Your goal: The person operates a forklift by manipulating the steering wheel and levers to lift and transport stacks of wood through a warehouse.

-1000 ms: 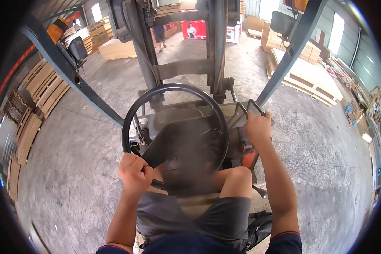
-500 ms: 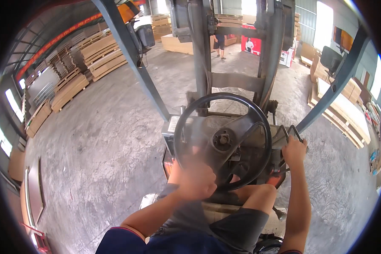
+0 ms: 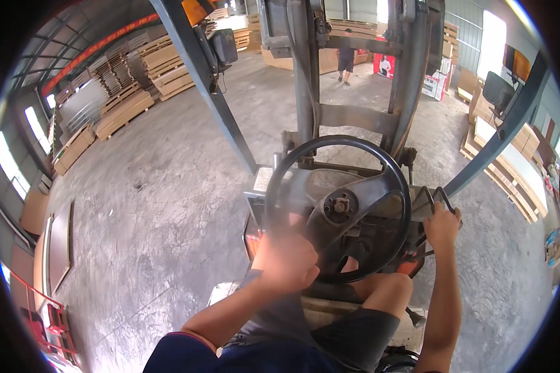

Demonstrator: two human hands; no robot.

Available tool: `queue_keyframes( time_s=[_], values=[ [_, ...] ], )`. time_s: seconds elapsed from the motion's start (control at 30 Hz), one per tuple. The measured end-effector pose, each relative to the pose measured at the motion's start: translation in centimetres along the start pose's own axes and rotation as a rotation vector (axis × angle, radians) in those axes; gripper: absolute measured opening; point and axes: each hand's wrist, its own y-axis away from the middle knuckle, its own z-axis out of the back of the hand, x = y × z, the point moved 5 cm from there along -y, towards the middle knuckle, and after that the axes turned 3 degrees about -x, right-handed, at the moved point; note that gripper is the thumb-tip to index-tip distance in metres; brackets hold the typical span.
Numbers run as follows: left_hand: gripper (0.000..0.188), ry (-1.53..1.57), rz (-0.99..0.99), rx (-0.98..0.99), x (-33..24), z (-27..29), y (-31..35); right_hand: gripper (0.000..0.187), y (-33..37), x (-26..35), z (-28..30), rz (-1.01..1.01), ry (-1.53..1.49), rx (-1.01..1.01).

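Observation:
A black steering wheel [image 3: 406, 208] of a forklift is in front of me. My left hand [image 3: 289, 258] is closed at the wheel's lower left rim; a hazy blur lies over part of it, so the exact hold is hard to see. On the right of the dashboard, my right hand [image 3: 442, 229] is wrapped round bent black control levers [image 3: 440, 194]. The wheel's round hub [image 3: 340, 206] shows between the spokes, with no hand on it.
Beyond the wheel rises the mast [image 3: 306, 81]. A person in dark clothes [image 3: 346, 61] stands past it. Board stacks [image 3: 126, 112] line the left, and pallets of boards [image 3: 504, 177] the right. A red metal frame [image 3: 59, 323] is at lower left. Grey concrete floor [image 3: 143, 199] surrounds the forklift.
The surroundings have shifted rightward in view, and the person ahead now shows more fully between the mast rails. Both hands keep their places on the wheel and levers.

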Motion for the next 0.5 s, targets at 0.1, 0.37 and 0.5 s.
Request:
queue_keyframes(
  time_s=[0.1, 0.37, 0.5],
  values=[
    [0.013, -0.027, 0.015, -0.014, -3.2, 1.3, 1.6, 0.036, 2.8, -0.7, 1.5, 0.007, -0.017, -0.016],
    [0.011, -0.002, 0.122, 0.022, -13.5, 4.0, 6.6, 0.035, 11.2, -3.3, 5.6, 0.061, -0.010, -0.017],
    [0.020, -0.084, 0.093, -0.098, -17.8, 6.1, 8.7, 0.031, 15.4, -3.6, 9.0, 0.067, 0.001, -0.062]
  ],
)
